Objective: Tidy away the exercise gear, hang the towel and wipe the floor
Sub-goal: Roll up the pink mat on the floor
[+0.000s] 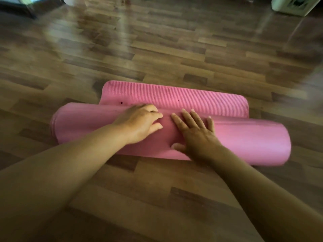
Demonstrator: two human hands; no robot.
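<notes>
Floor (157,49) fills the frame, bare wood stretching to the top edge, so you have room ahead. Mat (236,137) lies centre frame, nearly rolled, a short flat tail beyond it. Your left hand (139,123) and right hand (194,131) press flat on the roll, side by side, fingers spread. Uneven pressure could skew it; the left end already looks offset.

Two bare forearms, no sleeves visible. Left hand (139,122) and right hand (195,131): no rings, watch or gloves; nails short.
</notes>
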